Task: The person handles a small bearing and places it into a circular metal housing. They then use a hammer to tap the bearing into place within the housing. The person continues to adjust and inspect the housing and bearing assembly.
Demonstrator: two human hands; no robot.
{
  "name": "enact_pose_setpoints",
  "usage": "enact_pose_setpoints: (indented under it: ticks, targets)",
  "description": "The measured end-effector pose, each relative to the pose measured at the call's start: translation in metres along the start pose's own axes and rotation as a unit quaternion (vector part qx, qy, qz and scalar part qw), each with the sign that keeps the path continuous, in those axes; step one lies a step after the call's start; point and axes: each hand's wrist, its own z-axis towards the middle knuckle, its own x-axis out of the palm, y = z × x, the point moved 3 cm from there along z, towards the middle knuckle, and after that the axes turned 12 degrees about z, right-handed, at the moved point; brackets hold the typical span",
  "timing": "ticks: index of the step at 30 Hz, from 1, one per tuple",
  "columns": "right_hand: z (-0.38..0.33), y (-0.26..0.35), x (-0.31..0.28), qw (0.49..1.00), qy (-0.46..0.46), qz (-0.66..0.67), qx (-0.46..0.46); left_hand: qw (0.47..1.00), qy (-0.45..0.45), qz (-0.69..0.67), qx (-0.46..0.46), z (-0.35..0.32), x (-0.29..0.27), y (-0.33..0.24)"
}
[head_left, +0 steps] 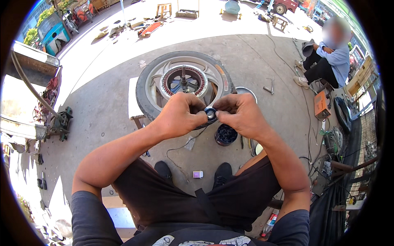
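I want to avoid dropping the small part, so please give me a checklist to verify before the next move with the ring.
1. Left hand grips the ring: ok, fingers pinch its left side.
2. Right hand grips the ring: ok, fingers pinch its right side.
3. Ring face visible for inspection: cannot tell, fingers cover most of it.
4. Wheel lies flat ahead, hub upward: ok.
5. Dark tub below the hands, open: ok.
6. Ground under the hands free of clutter: not ok, cable and small tools lie there.
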Motion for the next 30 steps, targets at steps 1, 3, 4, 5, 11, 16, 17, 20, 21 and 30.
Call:
enact_pose_setpoints:
  ticks: [1,3,4,5,11,16,17,20,21,30]
  targets:
    - [0.0,0.0,0.0,1.0,0.0,0.0,-0.001,1.0,-0.002,-0.002,0.0,0.0,0.0,0.0]
    - [0.0,0.0,0.0,1.0,0.001,-0.001,-0.002,1.0,-0.006,-0.005,0.001,0.0,0.001,0.0]
    - [0.0,0.0,0.001,1.0,-0.001,-0.006,-0.006,1.0,-0.012,0.001,0.01,0.0,0.001,0.0]
    - [-0.001,0.0,0.001,1.0,-0.002,-0.012,-0.009,1.0,-0.018,0.007,0.018,0.0,0.001,0.0]
    - [-0.001,-0.001,0.003,1.0,-0.013,0.004,-0.014,1.0,-0.019,-0.004,0.006,-0.001,0.0,0.001]
    - [0.002,-0.006,0.0,0.994,-0.043,0.101,-0.007,0.993,-0.002,-0.095,-0.074,0.001,-0.004,0.004]
    - [0.002,-0.006,0.001,0.992,-0.045,0.122,0.001,0.99,-0.01,-0.109,-0.084,0.002,-0.005,0.003]
    - [0.0,-0.008,0.006,0.985,-0.049,0.162,0.021,0.986,-0.032,-0.136,-0.093,0.004,-0.004,0.002]
    - [0.001,-0.01,0.009,0.983,-0.048,0.174,0.026,0.984,-0.04,-0.143,-0.095,0.004,-0.003,0.002]
    - [0.004,-0.014,0.013,0.977,-0.076,0.188,0.065,0.983,-0.058,-0.148,-0.09,0.002,-0.003,0.002]
